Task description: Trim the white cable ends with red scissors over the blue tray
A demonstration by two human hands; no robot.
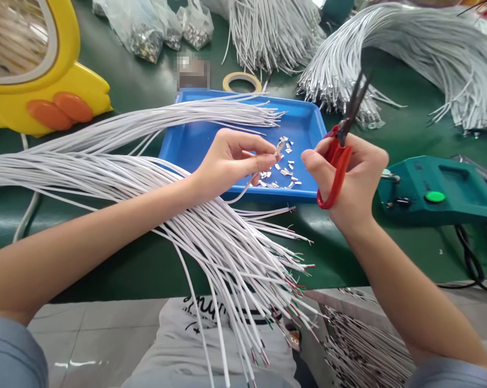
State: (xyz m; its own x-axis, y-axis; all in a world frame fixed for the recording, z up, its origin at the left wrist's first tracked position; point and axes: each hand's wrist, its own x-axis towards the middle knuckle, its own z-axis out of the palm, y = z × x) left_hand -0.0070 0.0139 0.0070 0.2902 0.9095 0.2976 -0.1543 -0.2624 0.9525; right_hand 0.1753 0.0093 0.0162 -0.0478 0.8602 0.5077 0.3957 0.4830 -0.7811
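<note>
Both hands raised, forearms converging — left hand (231,161) pinching, right hand (356,178) clenched.

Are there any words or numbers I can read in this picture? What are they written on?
"anu...": black handwriting-style letters on the person's white shirt, cut off by the white cables; the rest cannot be read.
Blurred patch behind the blue tray: nothing readable.
Green machine: no readable label.
Red scissors in the right hand and the cable end in the left hand: no writing.

Cable-assembly workshop: bundled white wires (409,48), green bench mat (146,258), parts tray (308,121).
</note>
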